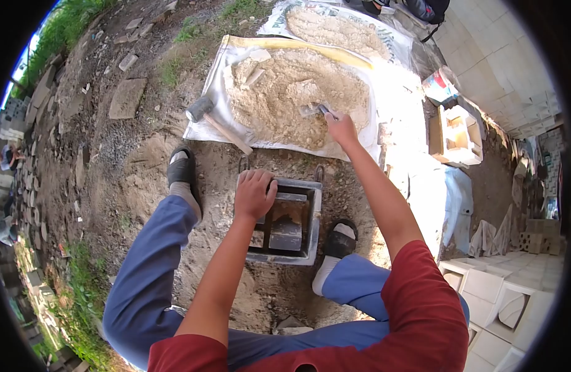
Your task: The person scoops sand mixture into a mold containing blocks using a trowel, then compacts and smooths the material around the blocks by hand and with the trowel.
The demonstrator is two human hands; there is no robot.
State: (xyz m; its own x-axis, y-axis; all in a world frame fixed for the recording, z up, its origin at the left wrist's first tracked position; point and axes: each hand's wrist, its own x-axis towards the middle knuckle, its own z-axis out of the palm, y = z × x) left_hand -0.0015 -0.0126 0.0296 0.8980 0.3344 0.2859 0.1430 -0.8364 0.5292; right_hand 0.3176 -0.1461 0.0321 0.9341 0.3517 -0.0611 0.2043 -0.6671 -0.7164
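Observation:
My left hand (254, 193) rests on the near-left corner of a grey metal block mould (314, 217) that stands on the dirt between my feet. My right hand (342, 127) is stretched forward and grips the handle of a trowel (315, 110), whose blade lies in a heap of pale sandy mix (279, 105). The heap sits on a white sack sheet (208, 127). The mould's inner compartments look dark and mostly hollow.
A mallet (202, 111) with a wooden handle lies at the sheet's left edge. A second heap of mix (335, 28) lies further back. White blocks (483, 291) are stacked at the right. Stones and grass line the left; another person sits at the top.

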